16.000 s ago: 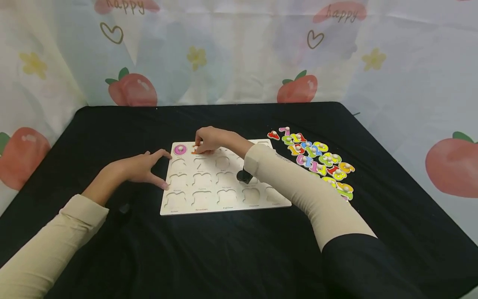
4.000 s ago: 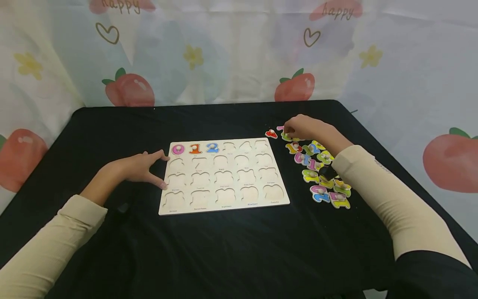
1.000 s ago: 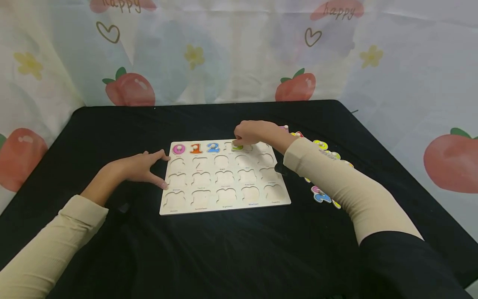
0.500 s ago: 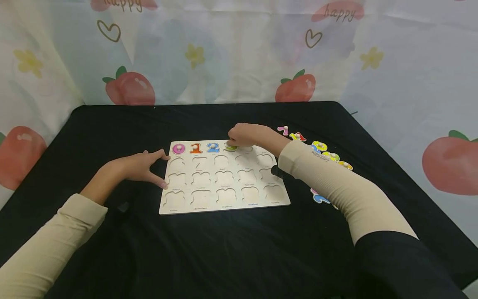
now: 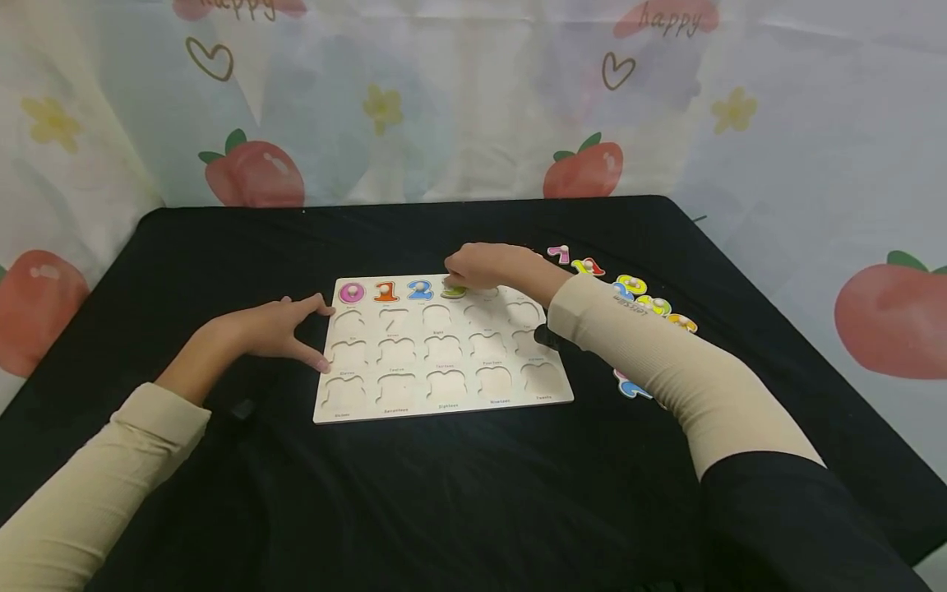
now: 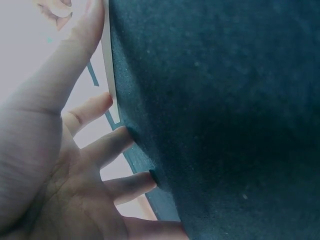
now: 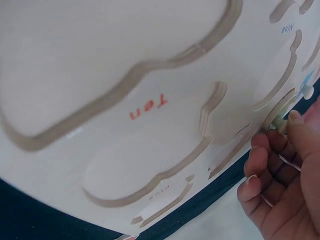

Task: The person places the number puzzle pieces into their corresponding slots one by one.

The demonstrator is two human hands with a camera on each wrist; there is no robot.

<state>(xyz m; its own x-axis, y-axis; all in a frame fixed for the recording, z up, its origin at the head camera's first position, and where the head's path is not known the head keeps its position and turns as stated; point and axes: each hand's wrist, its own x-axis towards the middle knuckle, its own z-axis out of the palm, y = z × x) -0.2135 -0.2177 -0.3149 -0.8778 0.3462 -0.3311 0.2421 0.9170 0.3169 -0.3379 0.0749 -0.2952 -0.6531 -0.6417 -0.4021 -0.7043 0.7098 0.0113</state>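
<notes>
A pale wooden number puzzle board [image 5: 444,418] lies on the black-covered table. In its top row sit a pink 0 [image 5: 351,293], an orange 1 [image 5: 385,292] and a blue 2 [image 5: 420,289]. My right hand [image 5: 484,263] pinches the knob of a green number 3 piece [image 5: 454,293] at the slot beside the 2; the fingers partly cover the piece. In the right wrist view, the thumb and forefinger meet at its knob. My left hand [image 5: 262,333] spreads its thumb and fingers along the board's left edge, fingertips touching the rim.
Several coloured number pieces, among them a pink 7 [image 5: 559,254] and a yellow one [image 5: 632,284], lie right of the board, partly hidden behind my right sleeve [image 5: 636,345]. A printed curtain [image 5: 459,148] hangs behind the table [image 5: 355,510].
Since the oldest frame, the blue 2 has joined the 1 on the board. My right hand then took the green 3 from the pile and slid it left to the slot. The left hand stays put.
</notes>
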